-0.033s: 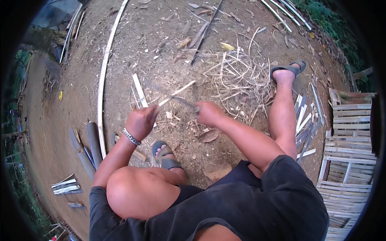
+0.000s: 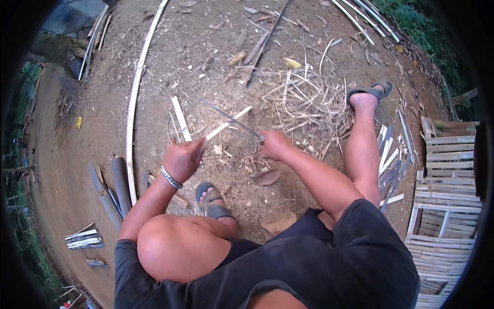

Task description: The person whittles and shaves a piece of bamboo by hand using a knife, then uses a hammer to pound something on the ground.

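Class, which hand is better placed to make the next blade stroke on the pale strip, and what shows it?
Probably the right hand: it grips the knife, whose blade crosses the pale strip in this view. The left hand is occupied, holding the strip's near end.

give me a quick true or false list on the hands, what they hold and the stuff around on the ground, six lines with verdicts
1. The left hand holds a pale strip. True.
2. The right hand grips a knife. True.
3. The knife's blade points toward the person's body. False: it points away, up and left in the picture.
4. The bracelet sits by the right hand. False: it sits by the left one.
5. A heap of curled shavings lies left of the right sandal. True.
6. The slatted panel is at the picture's left side. False: it is at the right.
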Demonstrator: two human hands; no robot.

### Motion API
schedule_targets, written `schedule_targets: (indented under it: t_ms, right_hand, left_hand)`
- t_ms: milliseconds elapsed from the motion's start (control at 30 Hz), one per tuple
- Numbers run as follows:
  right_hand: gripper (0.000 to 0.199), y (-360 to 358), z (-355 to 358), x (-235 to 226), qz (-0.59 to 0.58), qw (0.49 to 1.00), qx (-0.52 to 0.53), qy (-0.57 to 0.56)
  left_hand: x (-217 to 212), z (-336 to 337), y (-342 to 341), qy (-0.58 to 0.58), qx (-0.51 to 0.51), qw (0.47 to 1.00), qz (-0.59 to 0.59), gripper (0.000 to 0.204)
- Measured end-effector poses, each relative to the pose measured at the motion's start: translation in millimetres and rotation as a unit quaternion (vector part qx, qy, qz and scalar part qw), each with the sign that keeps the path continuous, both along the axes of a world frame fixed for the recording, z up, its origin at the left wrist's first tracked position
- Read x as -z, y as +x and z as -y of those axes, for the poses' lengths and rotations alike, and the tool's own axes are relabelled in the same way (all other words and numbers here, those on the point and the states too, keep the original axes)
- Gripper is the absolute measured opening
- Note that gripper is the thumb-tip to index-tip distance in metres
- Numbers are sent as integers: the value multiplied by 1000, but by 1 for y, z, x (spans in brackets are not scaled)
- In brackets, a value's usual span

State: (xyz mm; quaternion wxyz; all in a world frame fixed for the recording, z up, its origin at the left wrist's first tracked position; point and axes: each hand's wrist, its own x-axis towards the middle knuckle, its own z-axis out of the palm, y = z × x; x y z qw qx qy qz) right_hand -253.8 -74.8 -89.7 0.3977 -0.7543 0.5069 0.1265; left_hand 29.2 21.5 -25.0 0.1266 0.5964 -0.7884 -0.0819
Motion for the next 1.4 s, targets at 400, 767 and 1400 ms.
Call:
schedule_targets:
  t_ms: [400, 767, 1400]
  right_hand:
    - [29, -35, 34, 49, -85, 994, 56, 30]
    - [28, -87, 29, 108, -21, 997, 75, -5]
    - [34, 25, 2, -28, 17, 989, 45, 139]
  left_hand:
    - [-9, 5, 2, -5, -20, 999, -38, 19]
    - [-3, 6, 7, 88, -143, 969, -184, 25]
    - [-16, 6, -15, 120, -187, 970, -93, 23]
